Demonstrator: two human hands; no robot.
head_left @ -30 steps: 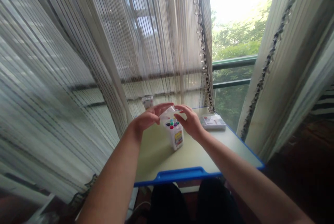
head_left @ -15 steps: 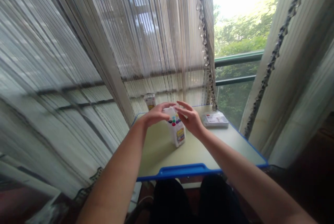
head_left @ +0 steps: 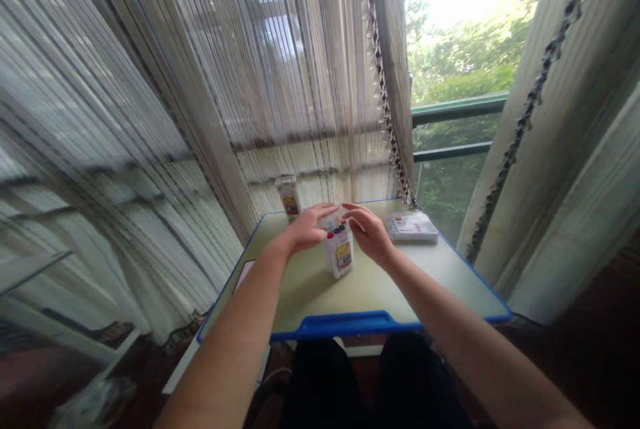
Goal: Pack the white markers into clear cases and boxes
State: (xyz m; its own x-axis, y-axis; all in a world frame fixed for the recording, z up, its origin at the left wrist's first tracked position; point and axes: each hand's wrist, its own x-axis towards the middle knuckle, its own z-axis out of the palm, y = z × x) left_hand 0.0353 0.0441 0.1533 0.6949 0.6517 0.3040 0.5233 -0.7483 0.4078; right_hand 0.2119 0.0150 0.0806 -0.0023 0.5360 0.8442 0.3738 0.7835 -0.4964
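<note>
A white marker box [head_left: 341, 257] with a yellow picture label stands upright near the middle of the table. Coloured marker caps show at its top, under a clear plastic lid [head_left: 332, 221]. My left hand [head_left: 309, 227] grips the lid from the left, thumb at the near side and fingers reaching over the far edge. From the right, my right hand [head_left: 367, 229] holds it with bent fingers. The lid is see-through and partly covered by my fingers, so whether it sits fully down on the box cannot be made out.
The pale table [head_left: 300, 302] has a blue rim with a raised front ledge. A second, similar box [head_left: 289, 197] stands at the back left. A flat clear case [head_left: 413, 227] lies at the right. A flat pale-faced object [head_left: 244, 274] lies by the left edge. Curtains hang behind.
Both hands have come down slightly with the clear lid, which is now closer around the marker caps. The view has shifted a little, showing more of the table's left side.
</note>
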